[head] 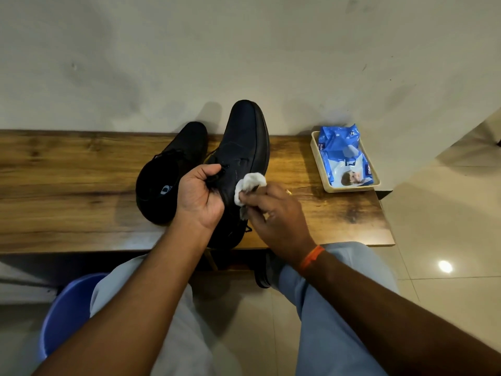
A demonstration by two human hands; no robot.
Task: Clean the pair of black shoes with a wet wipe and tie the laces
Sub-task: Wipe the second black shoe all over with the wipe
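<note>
Two black shoes are on a wooden bench [67, 185]. The left shoe [173, 169] lies flat with its opening toward me. The right shoe [244, 142] is tilted up with its toe toward the wall. My left hand [199, 196] grips this shoe at its opening, by the laces. My right hand [276, 215] pinches a crumpled, greyed wet wipe [248, 185] against the shoe's right side. A lace end hangs below the shoe's heel.
A beige tray [317, 156] at the bench's right end holds a blue pack of wet wipes [344, 156]. A blue bucket [67, 313] stands on the floor at lower left. My knees in light trousers are below the bench edge. A wall rises behind.
</note>
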